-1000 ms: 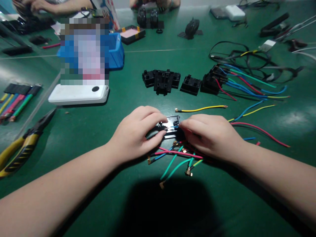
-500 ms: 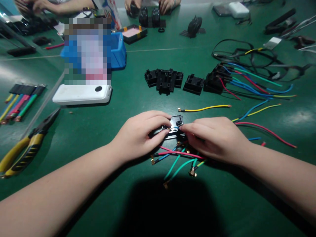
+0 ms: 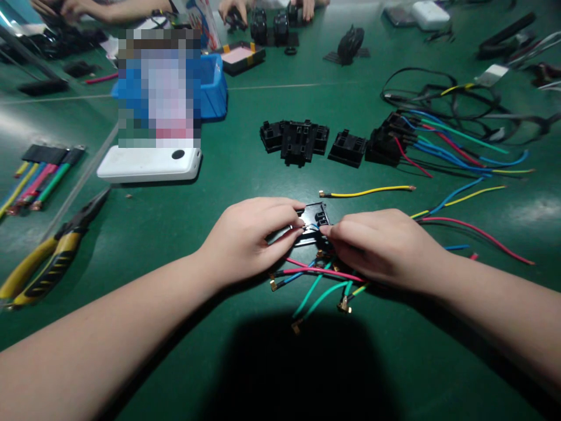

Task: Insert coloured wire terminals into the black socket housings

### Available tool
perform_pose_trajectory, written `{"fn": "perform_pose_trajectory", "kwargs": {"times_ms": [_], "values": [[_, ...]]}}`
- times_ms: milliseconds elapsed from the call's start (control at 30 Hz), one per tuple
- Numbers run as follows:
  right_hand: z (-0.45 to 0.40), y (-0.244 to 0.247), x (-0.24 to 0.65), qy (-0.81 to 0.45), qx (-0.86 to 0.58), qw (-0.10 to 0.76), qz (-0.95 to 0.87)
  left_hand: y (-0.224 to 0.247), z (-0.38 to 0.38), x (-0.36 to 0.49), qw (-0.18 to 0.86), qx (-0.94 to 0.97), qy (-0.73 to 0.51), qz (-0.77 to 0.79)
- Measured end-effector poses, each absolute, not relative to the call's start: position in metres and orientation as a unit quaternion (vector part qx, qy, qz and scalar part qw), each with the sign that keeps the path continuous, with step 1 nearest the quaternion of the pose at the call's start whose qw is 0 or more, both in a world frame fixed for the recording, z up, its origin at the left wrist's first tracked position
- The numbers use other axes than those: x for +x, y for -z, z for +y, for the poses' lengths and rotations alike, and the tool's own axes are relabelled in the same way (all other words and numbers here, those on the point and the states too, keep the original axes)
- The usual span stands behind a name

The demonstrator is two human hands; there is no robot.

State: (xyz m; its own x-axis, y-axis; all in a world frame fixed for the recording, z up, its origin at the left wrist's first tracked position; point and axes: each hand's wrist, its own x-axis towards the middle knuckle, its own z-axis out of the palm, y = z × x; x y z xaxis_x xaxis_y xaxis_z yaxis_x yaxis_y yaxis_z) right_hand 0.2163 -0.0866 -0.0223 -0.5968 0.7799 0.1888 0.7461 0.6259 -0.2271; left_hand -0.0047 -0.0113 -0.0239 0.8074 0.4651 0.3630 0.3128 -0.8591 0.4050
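Note:
My left hand (image 3: 258,231) is closed on the left side of a small black plastic housing (image 3: 312,219), its thumb and fingertips near a wire's end. My right hand (image 3: 381,242) pinches a thin blue wire (image 3: 312,226) that lies across the housing; its curled fingers hide much of the wire. Just below both hands is a loose pile of short wires with brass-coloured terminals, among them a red wire (image 3: 315,271) and a green wire (image 3: 326,295). A yellow wire (image 3: 372,192) with a terminal at its left end lies beyond my right hand.
Several black housings (image 3: 297,142) stand farther back, one group (image 3: 385,140) with coloured wires attached. At left are yellow-handled pliers (image 3: 56,251), a white power bank (image 3: 149,165) and bundled wires (image 3: 44,175). A blue bin (image 3: 214,88) stands behind. Another person's hands (image 3: 236,10) work at the far side.
The whole view has shifted slightly. My right fingertips have moved a little on the blue wire, and more of the housing's right-hand slots show. The other person's hands have moved slightly apart.

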Motion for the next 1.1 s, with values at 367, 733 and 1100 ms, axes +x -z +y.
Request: {"fn": "perform_pose_trajectory", "kwargs": {"times_ms": [367, 733, 1100], "values": [[-0.0873, 0.0258, 0.2184, -0.044, -0.410, 0.165, -0.896, 0.0219, -0.0113, -0.0049, 0.140, 0.948, -0.206, 0.200], [-0.0874, 0.0212, 0.2149, -0.069, -0.412, 0.165, -0.893, 0.0222, -0.0125, -0.0051, 0.154, 0.943, -0.213, 0.205], [-0.0836, 0.0228, 0.2171, 0.006, -0.452, 0.209, -0.867, 0.0231, -0.0107, -0.0032, 0.183, 0.936, -0.220, 0.205]]}}
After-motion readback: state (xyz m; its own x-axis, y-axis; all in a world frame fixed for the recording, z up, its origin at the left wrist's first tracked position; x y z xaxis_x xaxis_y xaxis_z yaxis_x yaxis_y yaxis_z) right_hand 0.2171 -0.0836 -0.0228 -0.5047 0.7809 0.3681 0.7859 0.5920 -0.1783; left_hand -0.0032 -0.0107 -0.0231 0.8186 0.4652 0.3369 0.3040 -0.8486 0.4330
